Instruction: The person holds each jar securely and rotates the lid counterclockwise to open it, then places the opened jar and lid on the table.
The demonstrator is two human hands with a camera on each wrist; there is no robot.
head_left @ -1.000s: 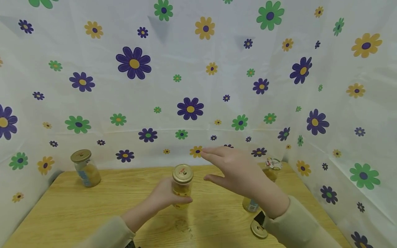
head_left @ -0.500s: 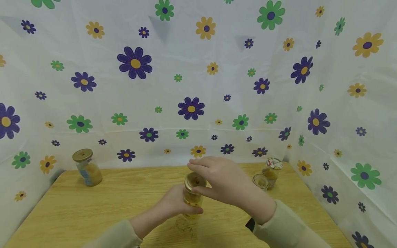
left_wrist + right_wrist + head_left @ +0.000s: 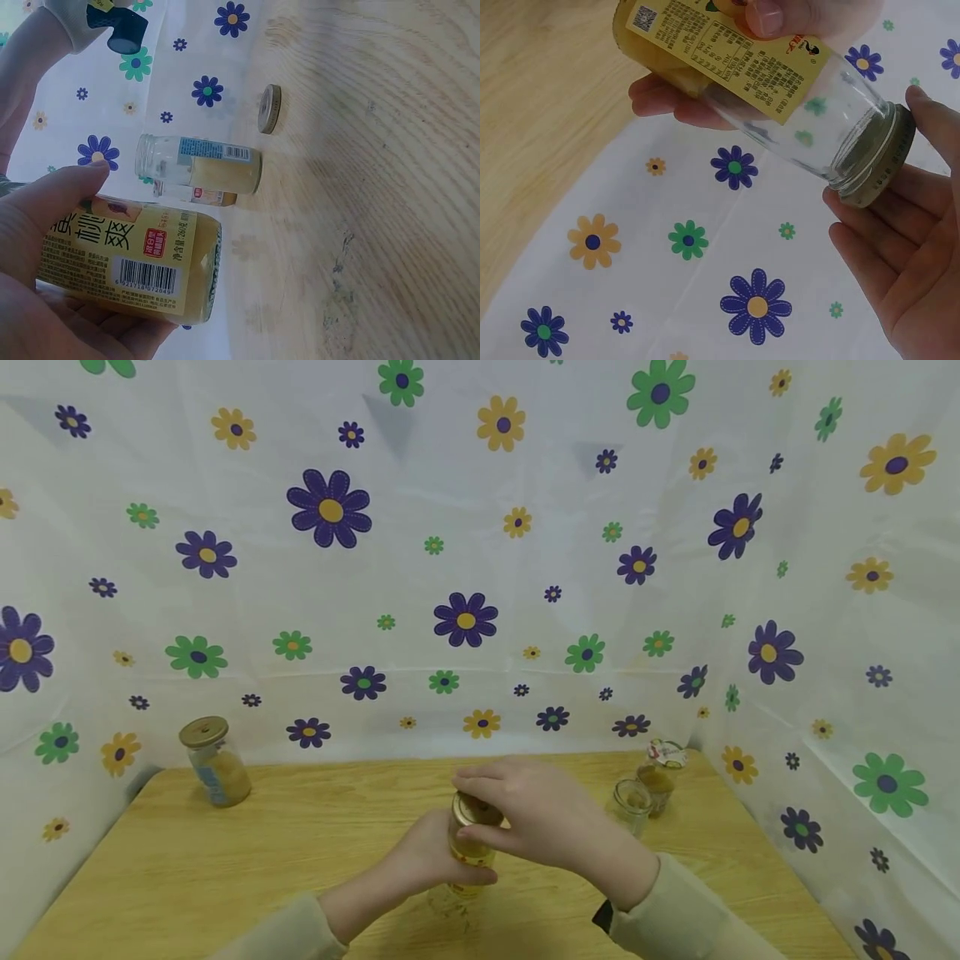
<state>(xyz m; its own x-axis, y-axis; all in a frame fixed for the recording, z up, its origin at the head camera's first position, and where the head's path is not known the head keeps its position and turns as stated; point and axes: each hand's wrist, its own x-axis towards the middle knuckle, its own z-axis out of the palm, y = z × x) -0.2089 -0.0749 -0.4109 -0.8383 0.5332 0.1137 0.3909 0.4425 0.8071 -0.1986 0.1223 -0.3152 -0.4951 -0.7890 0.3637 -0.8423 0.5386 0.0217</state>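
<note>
My left hand (image 3: 427, 856) grips a glass jar (image 3: 150, 259) with a yellow label round its body, holding it above the table. The label carries a barcode, and something pale yellow fills the lower part. Over the top of that jar, my right hand (image 3: 536, 810) holds the gold lid (image 3: 877, 161). Its thumb lies against one side of the lid and its fingers against the other, as the right wrist view shows. The lid sits on the jar's mouth. In the head view the right hand covers part of the lid.
At the back right stand an open glass jar (image 3: 632, 802) and a jar with a patterned white lid (image 3: 662, 781). A loose gold lid (image 3: 270, 109) lies near them. A gold-lidded jar (image 3: 219, 772) is at the far left. Flowered sheeting (image 3: 420, 610) encloses the wooden table (image 3: 315, 810).
My right hand has come left and down onto the jar's lid and now grips it. The left hand has moved the jar slightly right and nearer to me.
</note>
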